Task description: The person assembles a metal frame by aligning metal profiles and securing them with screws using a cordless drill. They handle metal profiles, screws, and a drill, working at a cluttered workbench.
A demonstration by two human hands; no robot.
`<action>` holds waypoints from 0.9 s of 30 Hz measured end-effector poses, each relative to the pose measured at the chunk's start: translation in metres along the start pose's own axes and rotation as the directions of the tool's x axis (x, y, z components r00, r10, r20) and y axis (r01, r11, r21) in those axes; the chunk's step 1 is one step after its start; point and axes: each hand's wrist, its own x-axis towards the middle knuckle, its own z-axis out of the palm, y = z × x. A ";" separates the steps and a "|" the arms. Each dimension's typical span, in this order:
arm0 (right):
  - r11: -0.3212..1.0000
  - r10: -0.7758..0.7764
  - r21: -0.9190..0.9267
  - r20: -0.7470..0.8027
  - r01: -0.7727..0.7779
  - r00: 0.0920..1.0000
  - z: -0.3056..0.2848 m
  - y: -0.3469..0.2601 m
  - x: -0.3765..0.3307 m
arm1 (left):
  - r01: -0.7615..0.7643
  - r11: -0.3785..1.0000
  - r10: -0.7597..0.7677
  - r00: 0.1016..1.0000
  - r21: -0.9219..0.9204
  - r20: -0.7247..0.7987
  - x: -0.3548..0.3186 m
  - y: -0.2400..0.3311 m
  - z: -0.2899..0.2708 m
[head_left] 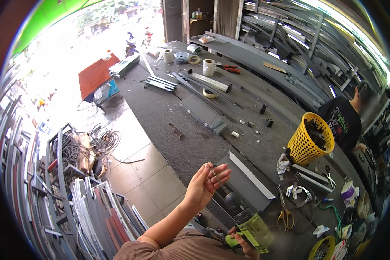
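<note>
My right hand (243,245) is wrapped round the handle of a lime-green and black cordless drill (253,229) at the lower middle. Its chuck (234,202) and thin bit point up and left, toward my left hand (206,185). That hand is raised in front of the bit, thumb and forefinger pinched together and the other fingers partly spread. Whatever lies in the pinch is too small to name. Beyond the drill, a flat grey metal piece with a white strip (252,177) rests on the workbench (154,125).
Right of the drill lie scissors (286,219) and a yellow basket (295,145) of dark scraps. Tape rolls (208,67) and grey profiles (201,113) lie farther up the bench. A person in black (340,121) is at the right. Metal lengths (89,208) stand at left.
</note>
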 end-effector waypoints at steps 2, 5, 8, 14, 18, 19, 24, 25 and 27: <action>1.000 0.024 -0.018 0.026 -0.023 0.999 0.007 -0.005 0.007 | 0.006 0.995 -0.007 1.000 -0.102 -0.013 -0.006 0.006 -0.004; 0.998 0.035 -0.046 0.041 -0.033 0.999 0.014 -0.013 0.013 | -0.045 0.996 0.035 0.992 -0.076 -0.122 -0.013 0.007 -0.009; 0.996 0.009 -0.083 0.029 -0.007 1.000 0.019 -0.017 0.014 | -0.105 0.994 0.098 0.960 -0.013 -0.261 -0.019 0.002 -0.009; 0.983 -0.028 -0.178 0.089 0.043 0.996 -0.001 0.012 0.019 | -0.251 0.968 0.228 0.897 -0.012 -0.380 -0.032 -0.004 -0.003; 0.992 0.040 -0.127 0.218 -0.013 0.975 -0.034 0.051 0.018 | -0.264 0.964 0.264 0.915 0.041 -0.305 -0.031 -0.008 -0.002; 0.993 0.110 -0.060 0.167 -0.102 0.980 -0.039 0.060 0.016 | -0.267 0.963 0.265 0.921 0.032 -0.285 -0.030 -0.009 -0.003; 0.868 0.348 0.386 -0.022 -0.313 0.937 -0.044 0.083 0.019 | -0.246 0.969 0.245 0.942 0.026 -0.229 -0.024 -0.013 -0.010; 0.839 0.348 0.443 0.010 -0.316 0.937 -0.042 0.082 0.021 | -0.241 0.970 0.240 0.942 0.024 -0.233 -0.024 -0.014 -0.012; 0.936 0.276 0.239 -0.039 -0.259 0.960 -0.036 0.078 0.026 | -0.242 0.970 0.238 0.948 0.007 -0.211 -0.022 -0.013 -0.015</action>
